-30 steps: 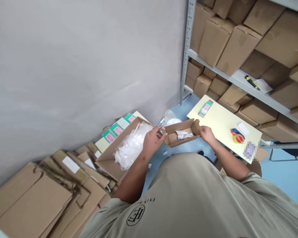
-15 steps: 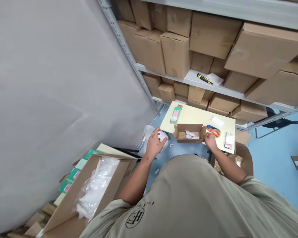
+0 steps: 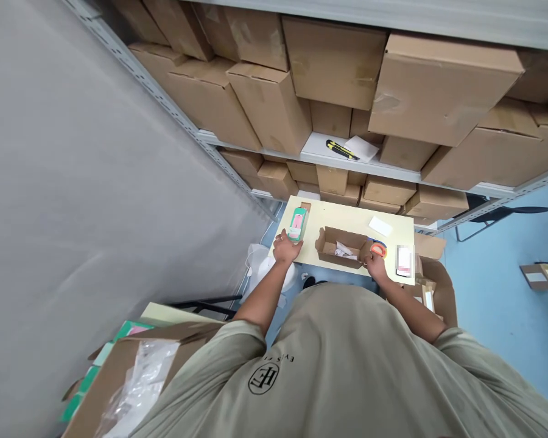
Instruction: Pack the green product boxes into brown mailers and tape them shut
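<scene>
Brown cardboard open box (image 3: 337, 258), crumpled paper (image 3: 344, 250) inside: I see the right hand (image 3: 375, 266) pinching its end, box extending left of that hand at the table (image 3: 340, 213) edge. Left hand (image 3: 286, 247), thumb out, at the near end of green-and-pink box (image 3: 298, 222); can't tell if gripping. Orange ring (image 3: 379, 249) just beyond right hand, in tight; white card (image 3: 380, 226) farther, pixelated item (image 3: 404, 260) to its right. Cartons (image 3: 388, 190) beyond both hands. Shirt (image 3: 347, 365) reads "Eyes", rest unclear, beside oval logo (image 3: 263, 378).
</scene>
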The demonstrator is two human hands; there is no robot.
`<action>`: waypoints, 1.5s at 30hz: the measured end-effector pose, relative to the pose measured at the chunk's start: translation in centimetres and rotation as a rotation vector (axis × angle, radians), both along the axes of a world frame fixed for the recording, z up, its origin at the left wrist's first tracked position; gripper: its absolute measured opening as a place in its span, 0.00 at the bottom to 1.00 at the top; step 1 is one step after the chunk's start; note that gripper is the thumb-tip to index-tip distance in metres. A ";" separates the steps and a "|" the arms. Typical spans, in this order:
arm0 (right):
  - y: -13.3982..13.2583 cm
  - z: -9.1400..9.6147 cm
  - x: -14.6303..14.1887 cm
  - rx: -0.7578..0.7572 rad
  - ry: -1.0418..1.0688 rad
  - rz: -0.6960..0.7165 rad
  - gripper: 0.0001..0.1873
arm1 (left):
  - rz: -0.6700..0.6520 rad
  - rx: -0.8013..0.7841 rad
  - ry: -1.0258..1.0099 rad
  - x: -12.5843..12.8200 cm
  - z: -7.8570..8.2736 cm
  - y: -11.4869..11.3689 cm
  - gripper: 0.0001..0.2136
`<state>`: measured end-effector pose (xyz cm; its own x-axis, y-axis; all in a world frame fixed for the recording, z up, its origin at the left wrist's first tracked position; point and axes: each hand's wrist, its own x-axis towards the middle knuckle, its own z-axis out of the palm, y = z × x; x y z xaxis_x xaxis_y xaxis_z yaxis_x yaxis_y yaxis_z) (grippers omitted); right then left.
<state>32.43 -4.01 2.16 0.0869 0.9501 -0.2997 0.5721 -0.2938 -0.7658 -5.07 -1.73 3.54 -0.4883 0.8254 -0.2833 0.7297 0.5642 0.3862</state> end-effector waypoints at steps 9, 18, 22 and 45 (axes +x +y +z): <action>-1.6 2.8 1.1 0.055 0.057 -0.216 0.36 | 0.101 -0.223 -0.117 -0.9 -7.0 6.7 0.57; -0.1 7.5 -1.8 0.357 0.052 -0.225 0.36 | 0.056 -0.139 -0.211 -3.7 -8.3 6.6 0.38; 0.9 8.8 -4.3 0.395 0.051 -0.125 0.32 | 0.028 -0.035 -0.250 -3.5 -7.2 5.1 0.32; 9.9 17.0 -12.9 0.595 0.656 0.074 0.65 | -0.349 0.661 -0.530 3.6 8.0 0.2 0.34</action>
<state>19.56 5.90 19.14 0.0033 0.9607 0.2775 -0.0343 0.2774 -0.9601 -1.52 -1.56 11.52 -0.1220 0.9754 0.1834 0.4524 -0.1098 0.8850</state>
